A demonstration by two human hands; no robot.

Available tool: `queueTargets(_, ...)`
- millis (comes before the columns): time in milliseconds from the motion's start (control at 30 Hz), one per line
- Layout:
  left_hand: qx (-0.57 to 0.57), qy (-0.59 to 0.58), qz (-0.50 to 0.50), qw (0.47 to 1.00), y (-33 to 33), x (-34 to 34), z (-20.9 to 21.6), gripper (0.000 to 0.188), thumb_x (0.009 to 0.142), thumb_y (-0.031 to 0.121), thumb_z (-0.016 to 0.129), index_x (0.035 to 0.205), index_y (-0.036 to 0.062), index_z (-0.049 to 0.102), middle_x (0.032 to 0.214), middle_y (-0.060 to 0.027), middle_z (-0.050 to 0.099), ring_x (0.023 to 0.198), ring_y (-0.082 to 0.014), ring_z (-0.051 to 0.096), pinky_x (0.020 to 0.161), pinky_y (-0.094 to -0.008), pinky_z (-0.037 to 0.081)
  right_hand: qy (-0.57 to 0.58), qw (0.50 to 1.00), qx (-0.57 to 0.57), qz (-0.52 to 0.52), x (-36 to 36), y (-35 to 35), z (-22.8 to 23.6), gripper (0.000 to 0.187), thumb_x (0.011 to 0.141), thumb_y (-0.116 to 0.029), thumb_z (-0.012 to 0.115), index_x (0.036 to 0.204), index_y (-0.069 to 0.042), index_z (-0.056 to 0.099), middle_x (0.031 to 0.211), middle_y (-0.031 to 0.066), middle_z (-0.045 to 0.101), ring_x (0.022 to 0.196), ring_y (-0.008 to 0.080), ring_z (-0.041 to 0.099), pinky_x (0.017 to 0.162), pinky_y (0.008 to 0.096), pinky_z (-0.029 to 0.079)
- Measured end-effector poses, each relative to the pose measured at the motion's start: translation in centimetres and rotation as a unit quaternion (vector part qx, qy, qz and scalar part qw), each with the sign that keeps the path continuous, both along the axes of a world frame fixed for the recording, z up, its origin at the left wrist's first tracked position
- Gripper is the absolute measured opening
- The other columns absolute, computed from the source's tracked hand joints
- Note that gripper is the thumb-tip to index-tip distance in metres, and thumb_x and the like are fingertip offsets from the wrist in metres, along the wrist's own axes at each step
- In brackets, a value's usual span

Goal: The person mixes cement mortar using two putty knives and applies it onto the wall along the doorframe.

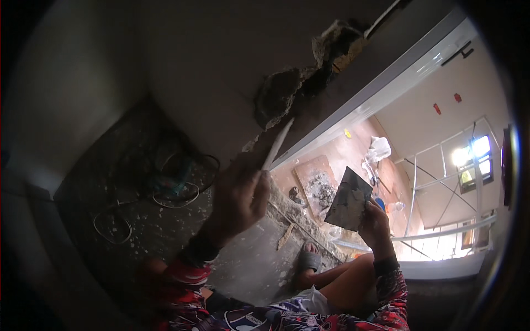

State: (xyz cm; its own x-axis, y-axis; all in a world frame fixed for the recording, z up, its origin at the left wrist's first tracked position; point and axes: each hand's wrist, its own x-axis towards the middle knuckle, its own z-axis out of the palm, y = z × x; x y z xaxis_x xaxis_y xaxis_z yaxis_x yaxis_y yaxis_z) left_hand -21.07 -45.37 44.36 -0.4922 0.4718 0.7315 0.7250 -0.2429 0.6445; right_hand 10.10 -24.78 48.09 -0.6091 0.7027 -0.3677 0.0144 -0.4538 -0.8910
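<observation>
My left hand (pixel 237 193) is closed around a pale, narrow, flat tool (pixel 279 142), seen nearly edge-on; its exact kind does not show. The tip points up to the lower end of a ragged, broken-out gap (pixel 279 94) in the dark wall; whether it touches cannot be told. Lower right, my right hand (pixel 376 225) grips a dark, flat, four-cornered plate (pixel 349 199) by its edge. Greyish mortar is smeared over the face of that plate. The gap runs up beside a white door frame (pixel 381 83) and shows rough, crumbled edges.
A power tool (pixel 174 179) with a looped cable lies on the speckled floor at left. Beyond the doorway sit a board (pixel 317 185) with a grey mortar heap, a white plastic bag (pixel 379 149) and metal scaffolding (pixel 441 160). My sandalled foot (pixel 310 258) stands near the threshold.
</observation>
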Motion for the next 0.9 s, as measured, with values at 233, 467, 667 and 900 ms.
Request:
queueTargets(233, 0.008, -0.018, -0.023, 1.0, 0.7, -0.7, 1.1, 0.013, 0.086, -0.004, 0.054, 0.099, -0.0048, 0.055, 0.091, -0.0204, 0.053, 0.079, -0.0387, 0.057, 0.067, -0.0452, 0.046, -0.162, 0.955, 0.249, 0.02, -1.6, -7.2, 4.4, 0.037, 0.1, -0.019, 0.046, 0.132, 0.0, 0.051, 0.121, 0.0096, 0.064, 0.108, 0.0208, 0.064, 0.089, 0.0345, 0.053)
queueTargets(467, -0.057, -0.033, -0.032, 0.997, 1.9, -1.3, 4.2, 0.016, 0.086, -0.004, 0.053, 0.102, -0.0066, 0.053, 0.089, -0.0219, 0.051, 0.077, -0.0395, 0.056, 0.064, -0.0459, 0.044, 0.021, 0.997, 0.054, -0.054, -5.0, -7.2, 4.0, 0.038, 0.101, -0.021, 0.045, 0.129, 0.003, 0.052, 0.12, 0.0117, 0.063, 0.109, 0.0204, 0.063, 0.093, 0.0335, 0.051)
queueTargets(667, -0.159, -0.017, -0.054, 0.986, 2.4, -2.4, 5.7, 0.063, 0.08, -0.001, 0.059, 0.141, -0.0012, 0.043, 0.103, -0.0219, 0.055, 0.084, -0.0385, 0.059, 0.071, -0.0453, 0.05, 0.008, 0.993, 0.094, -0.068, -8.7, -4.0, 3.1, 0.041, 0.099, -0.018, 0.043, 0.132, 0.005, 0.049, 0.125, 0.0142, 0.06, 0.116, 0.0223, 0.059, 0.099, 0.0342, 0.046)
queueTargets(900, -0.13, -0.01, -0.054, 0.99, 5.0, -3.1, 6.5, 0.028, 0.083, -0.005, 0.055, 0.111, -0.0075, 0.054, 0.092, -0.0223, 0.052, 0.072, -0.0392, 0.057, 0.058, -0.0451, 0.044, 0.086, 0.988, 0.05, -0.118, -9.9, -0.6, 1.8, 0.045, 0.097, -0.018, 0.047, 0.136, 0.004, 0.046, 0.129, 0.0159, 0.059, 0.119, 0.0257, 0.059, 0.103, 0.0392, 0.047)
